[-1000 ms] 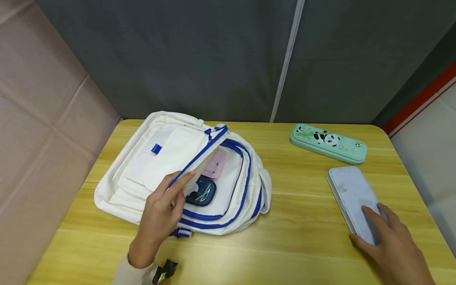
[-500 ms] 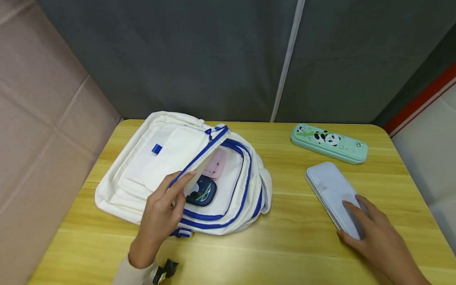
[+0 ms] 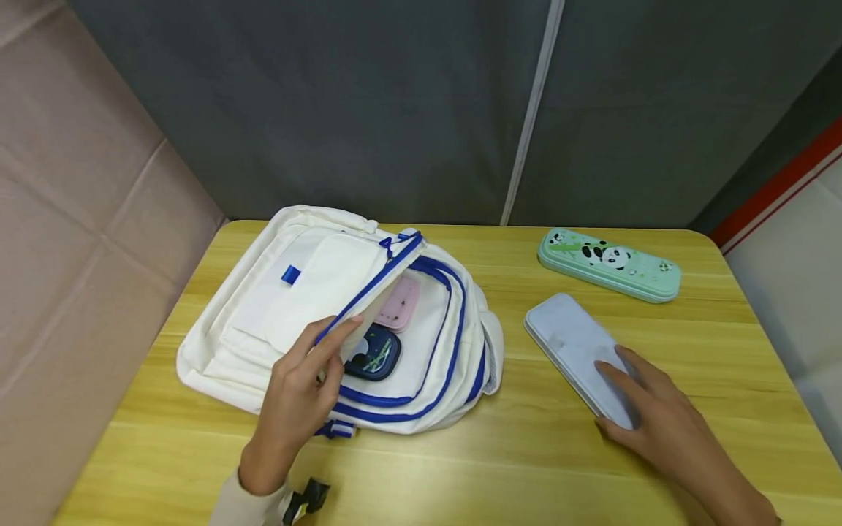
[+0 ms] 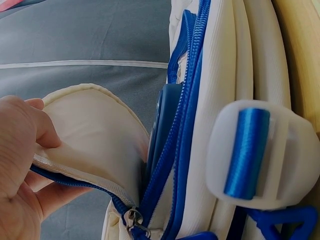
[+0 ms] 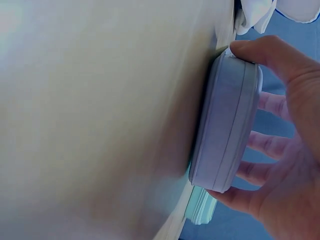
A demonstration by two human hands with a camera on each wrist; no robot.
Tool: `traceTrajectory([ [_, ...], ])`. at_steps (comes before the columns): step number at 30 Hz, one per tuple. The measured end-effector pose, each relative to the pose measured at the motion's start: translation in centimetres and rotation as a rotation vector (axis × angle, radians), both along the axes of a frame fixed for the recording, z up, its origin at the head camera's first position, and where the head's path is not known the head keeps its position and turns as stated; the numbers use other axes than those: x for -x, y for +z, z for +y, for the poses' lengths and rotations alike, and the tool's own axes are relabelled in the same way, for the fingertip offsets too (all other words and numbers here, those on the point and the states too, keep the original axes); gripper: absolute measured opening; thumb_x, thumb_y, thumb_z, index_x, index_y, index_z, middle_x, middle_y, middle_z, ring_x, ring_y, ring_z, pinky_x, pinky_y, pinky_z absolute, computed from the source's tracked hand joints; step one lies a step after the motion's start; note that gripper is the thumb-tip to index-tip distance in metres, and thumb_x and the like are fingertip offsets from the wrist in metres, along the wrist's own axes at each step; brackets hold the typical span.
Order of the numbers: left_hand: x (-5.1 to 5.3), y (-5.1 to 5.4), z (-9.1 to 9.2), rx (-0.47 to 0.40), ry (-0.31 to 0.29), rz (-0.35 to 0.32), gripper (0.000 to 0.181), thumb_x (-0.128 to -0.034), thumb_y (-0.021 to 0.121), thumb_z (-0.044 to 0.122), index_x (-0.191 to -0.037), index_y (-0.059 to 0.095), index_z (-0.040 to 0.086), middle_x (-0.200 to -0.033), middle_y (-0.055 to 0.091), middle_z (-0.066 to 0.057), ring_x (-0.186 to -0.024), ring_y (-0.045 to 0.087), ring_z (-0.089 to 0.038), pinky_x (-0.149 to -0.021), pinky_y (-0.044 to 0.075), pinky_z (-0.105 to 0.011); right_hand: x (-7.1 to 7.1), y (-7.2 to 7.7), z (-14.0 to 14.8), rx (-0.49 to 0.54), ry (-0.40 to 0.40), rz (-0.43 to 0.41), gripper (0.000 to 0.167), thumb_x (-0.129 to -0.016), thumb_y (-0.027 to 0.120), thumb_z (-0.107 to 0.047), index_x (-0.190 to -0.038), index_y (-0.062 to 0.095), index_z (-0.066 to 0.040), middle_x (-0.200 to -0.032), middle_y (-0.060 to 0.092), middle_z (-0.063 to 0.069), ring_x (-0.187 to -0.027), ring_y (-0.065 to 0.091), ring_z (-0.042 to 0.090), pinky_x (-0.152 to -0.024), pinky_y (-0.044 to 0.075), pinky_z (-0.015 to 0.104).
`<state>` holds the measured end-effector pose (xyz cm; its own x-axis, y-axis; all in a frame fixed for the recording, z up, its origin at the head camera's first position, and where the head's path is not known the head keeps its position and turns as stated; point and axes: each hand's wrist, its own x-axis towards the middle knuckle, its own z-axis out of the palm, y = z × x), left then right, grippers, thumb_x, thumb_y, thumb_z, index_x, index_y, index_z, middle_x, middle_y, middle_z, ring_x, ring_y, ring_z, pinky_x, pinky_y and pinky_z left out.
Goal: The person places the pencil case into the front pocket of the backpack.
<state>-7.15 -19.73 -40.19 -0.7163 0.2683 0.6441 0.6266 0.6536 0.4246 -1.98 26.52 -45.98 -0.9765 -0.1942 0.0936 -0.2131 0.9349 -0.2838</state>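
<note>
A white backpack point(image 3: 276, 292) with blue zips lies on the wooden table, its front pocket unzipped. My left hand point(image 3: 299, 387) pinches the edge of the pocket flap point(image 4: 95, 130) and holds it away from the bag. Inside the pocket sit a dark blue case point(image 3: 373, 353) and a pink case point(image 3: 398, 303), both partly covered by the flap. My right hand point(image 3: 658, 416) grips the near end of a pale grey pencil case point(image 3: 572, 340), thumb on one side and fingers across the other. Whether this case touches the table I cannot tell.
A mint green panda pencil case point(image 3: 608, 264) lies at the back right of the table point(image 3: 460, 475). A dark grey curtain point(image 3: 362, 109) stands behind, with padded panels on the left and right. A loose strap end shows under the backpack's near side.
My right hand has carried the pale grey pencil case leftward toward the backpack, turning it slightly. My left hand keeps the flap in the same place.
</note>
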Motion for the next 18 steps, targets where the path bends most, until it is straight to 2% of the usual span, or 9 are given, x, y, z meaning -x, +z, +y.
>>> traceTrajectory([
  [6, -0.02, -0.03, 0.06, -0.002, 0.001, -0.004, 0.060, -0.0831, 0.061, -0.022, -0.133, 0.072, 0.009, -0.121, 0.069, -0.017, -0.087, 0.060, -0.018, -0.062, 0.044, -0.016, 0.55, 0.32, -0.68, 0.011, 0.052, 0.009, 0.076, -0.074, 0.094, -0.032, -0.141, 0.064, -0.012, -0.156, 0.043, 0.024, -0.132, 0.047, 0.046, -0.094, 0.048, 0.069],
  [15, -0.04, -0.03, 0.01, 0.000, 0.002, -0.009, 0.056, -0.0869, 0.059, -0.019, -0.134, 0.072, 0.009, -0.121, 0.069, -0.017, -0.086, 0.061, -0.021, -0.062, 0.044, -0.015, 0.94, 0.38, -0.77, 0.016, 0.070, 0.000, 0.075, -0.075, 0.093, -0.033, -0.141, 0.063, -0.013, -0.157, 0.042, 0.025, -0.132, 0.047, 0.047, -0.095, 0.047, 0.069],
  [18, -0.06, -0.01, 0.00, 0.001, 0.003, -0.011, 0.057, -0.0862, 0.059, -0.019, -0.134, 0.071, 0.009, -0.121, 0.069, -0.017, -0.086, 0.061, -0.021, -0.062, 0.044, -0.015, 1.02, 0.36, -0.50, 0.007, 0.061, -0.026, 0.076, -0.076, 0.092, -0.035, -0.143, 0.062, -0.014, -0.158, 0.040, 0.026, -0.131, 0.047, 0.048, -0.094, 0.048, 0.070],
])
